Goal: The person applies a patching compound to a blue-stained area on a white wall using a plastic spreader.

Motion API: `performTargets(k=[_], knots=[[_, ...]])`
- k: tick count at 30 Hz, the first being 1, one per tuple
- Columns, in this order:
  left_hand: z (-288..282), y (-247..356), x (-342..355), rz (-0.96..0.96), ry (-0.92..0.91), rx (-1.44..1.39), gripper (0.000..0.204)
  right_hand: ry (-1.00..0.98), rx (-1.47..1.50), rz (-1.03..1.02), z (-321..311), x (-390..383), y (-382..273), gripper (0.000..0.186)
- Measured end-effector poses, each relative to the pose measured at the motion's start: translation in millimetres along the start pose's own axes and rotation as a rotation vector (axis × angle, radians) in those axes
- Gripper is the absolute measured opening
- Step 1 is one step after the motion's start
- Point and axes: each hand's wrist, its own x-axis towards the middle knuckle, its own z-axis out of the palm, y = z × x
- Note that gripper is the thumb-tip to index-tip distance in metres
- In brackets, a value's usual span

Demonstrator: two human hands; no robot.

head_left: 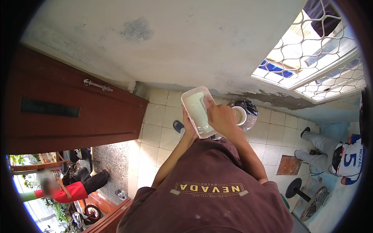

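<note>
In front of my chest I hold a white rectangular plastic tray (185,112), tilted, with pale, wet-looking paint or paste inside. My left hand (189,125) is wrapped round its left edge, fingers underneath. Over the tray's right side, my right hand (222,118) is closed on a small pinkish flat piece (209,102), whose edge touches the pale stuff. Its exact kind is hidden by my fingers. Just right of that hand is a round white tub (241,115), partly covered by my wrist.
A patchy plastered wall (175,50) stands ahead, with a grilled window (307,50) at right. Black plastic (247,105) lies by the tub on the tiled floor (157,128). A brown door (70,105) is at left. One person (74,190) sits outside; another (334,153) is at right.
</note>
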Motion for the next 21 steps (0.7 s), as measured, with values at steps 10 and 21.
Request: performTargets(k=[10,21], knots=[[15.9,-4.8,7.4,-0.003,-0.045,-0.055,0.072,-0.004,0.072,-0.012,-23.8,10.8,-12.8,0.037],[4.0,16.6,6.9,-0.090,-0.037,-0.082,0.077,0.042,0.299,0.041,-20.8,19.6,-7.3,0.027]])
